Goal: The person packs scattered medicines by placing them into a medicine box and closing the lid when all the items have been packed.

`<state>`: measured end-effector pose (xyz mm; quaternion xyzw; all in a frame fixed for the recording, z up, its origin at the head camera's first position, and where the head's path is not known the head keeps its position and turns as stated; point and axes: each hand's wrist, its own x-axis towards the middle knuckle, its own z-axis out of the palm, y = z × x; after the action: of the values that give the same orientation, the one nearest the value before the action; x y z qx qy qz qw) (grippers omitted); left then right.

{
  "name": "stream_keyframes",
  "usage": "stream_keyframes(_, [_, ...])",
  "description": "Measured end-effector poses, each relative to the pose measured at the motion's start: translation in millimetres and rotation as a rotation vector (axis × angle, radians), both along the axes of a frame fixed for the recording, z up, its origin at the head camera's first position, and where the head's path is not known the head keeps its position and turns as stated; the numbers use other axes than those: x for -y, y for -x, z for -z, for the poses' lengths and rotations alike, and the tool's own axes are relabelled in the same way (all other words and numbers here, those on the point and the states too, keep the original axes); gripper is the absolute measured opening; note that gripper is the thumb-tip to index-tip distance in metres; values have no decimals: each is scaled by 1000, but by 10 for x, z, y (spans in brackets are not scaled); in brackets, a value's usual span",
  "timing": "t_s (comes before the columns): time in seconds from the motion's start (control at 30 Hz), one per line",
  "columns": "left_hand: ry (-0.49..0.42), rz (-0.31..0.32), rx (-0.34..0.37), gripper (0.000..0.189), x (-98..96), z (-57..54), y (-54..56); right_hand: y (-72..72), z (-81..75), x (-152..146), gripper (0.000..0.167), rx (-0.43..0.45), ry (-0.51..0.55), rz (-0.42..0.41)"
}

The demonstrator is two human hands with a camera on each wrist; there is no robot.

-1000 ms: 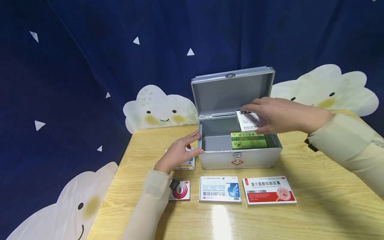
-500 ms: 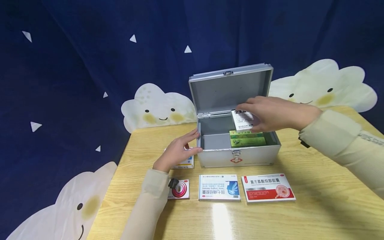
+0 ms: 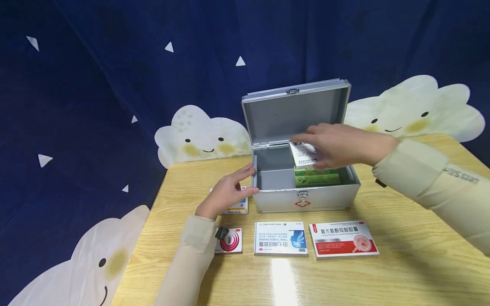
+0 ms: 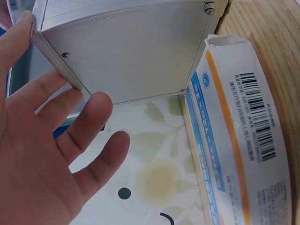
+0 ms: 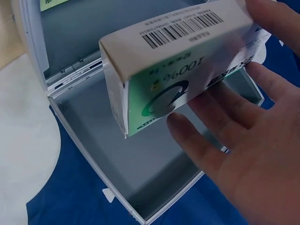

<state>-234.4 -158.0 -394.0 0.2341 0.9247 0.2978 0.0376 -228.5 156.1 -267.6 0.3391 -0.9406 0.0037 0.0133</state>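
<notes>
My right hand point(image 3: 340, 144) holds a white medicine box point(image 3: 303, 154) by its edges, above the inside of a silver first-aid case point(image 3: 275, 203) whose lid point(image 3: 296, 114) is raised. In the right wrist view, the medicine box point(image 5: 183, 47) shows a barcode and a green face, with the thumb on one side and fingers on the other. Inside the case at the right lies a green medicine box point(image 3: 317, 178). At the case's left rim, my left hand point(image 3: 227, 191) rests with extended fingers; the left wrist view has the fingertips point(image 4: 21, 28) on the rim.
A white-and-blue box with an orange stripe point(image 4: 234, 131) lies left of the case. In front are a box with red rings point(image 3: 233, 241), a white-and-blue box point(image 3: 280, 239) and a red-and-white box point(image 3: 343, 239) on the wooden table point(image 3: 405, 272). A blue curtain hangs behind.
My right hand has carried the white medicine box leftward over the case, and it now tilts a little more. My left hand keeps its place at the case's left rim.
</notes>
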Motion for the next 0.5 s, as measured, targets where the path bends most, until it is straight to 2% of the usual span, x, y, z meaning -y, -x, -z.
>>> stream_keyframes(0.5, [2, 6, 8, 68, 16, -14, 1, 19, -22, 88, 78, 24, -22, 1])
